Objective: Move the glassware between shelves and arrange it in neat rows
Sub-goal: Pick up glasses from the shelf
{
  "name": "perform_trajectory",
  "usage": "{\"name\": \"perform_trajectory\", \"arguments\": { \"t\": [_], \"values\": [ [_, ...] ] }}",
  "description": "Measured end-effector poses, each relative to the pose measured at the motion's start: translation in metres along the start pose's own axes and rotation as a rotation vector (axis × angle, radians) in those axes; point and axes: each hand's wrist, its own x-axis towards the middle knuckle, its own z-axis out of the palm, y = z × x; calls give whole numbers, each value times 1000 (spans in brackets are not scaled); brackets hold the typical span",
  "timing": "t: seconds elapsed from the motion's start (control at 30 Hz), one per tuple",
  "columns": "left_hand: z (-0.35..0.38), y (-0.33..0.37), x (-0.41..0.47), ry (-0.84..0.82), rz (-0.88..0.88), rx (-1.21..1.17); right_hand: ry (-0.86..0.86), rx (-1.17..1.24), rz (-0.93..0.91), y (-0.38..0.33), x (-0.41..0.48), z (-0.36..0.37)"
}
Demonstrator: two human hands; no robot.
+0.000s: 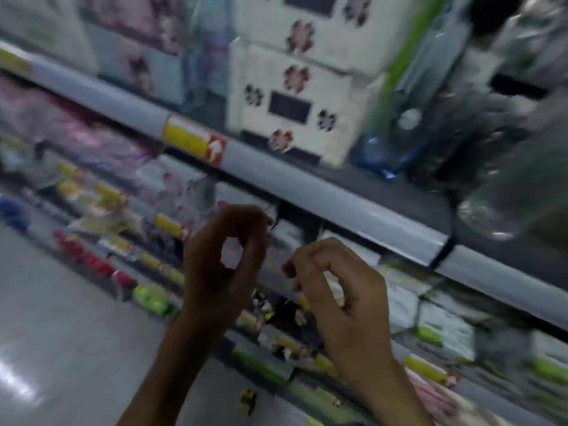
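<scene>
The view is heavily motion-blurred. My left hand (226,265) is raised before the shelves, thumb and fingertips meeting in a ring with nothing visible inside. My right hand (341,299) hovers beside it, fingers loosely curved in a C shape, holding nothing. Both hands sit just below the grey shelf edge (353,201). On the upper shelf at the right stands blurred clear glassware (498,167), apart from both hands. Whether it is wrapped cannot be told.
White boxes with red and black flower prints (295,99) are stacked on the upper shelf, with a blue-based package (378,155) to their right. A yellow price tag (190,139) sits on the rail. Lower shelves hold colourful small goods (101,265). Glossy floor (61,333) lies left.
</scene>
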Motion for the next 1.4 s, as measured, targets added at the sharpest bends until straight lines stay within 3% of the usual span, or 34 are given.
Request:
{"name": "perform_trajectory", "arguments": {
  "t": [0.23, 0.4, 0.57, 0.77, 1.17, 1.4],
  "values": [
    [76, 45, 57, -163, 244, 18, 472, -459, -95, -36, 6, -78],
    [121, 81, 80, -291, 397, 105, 706, -757, -55, -42, 18, -140],
    [158, 97, 112, -343, 388, 509, 591, -860, 158, -30, 46, -159],
    [181, 87, 119, -412, 258, 712, 496, -848, 303, -11, 55, -159],
    [178, 96, 121, -432, 131, 433, 546, -735, 213, -3, 53, -149],
    [150, 118, 136, -392, 151, 49, 765, -667, 90, -28, 27, -139]
  ]
}}
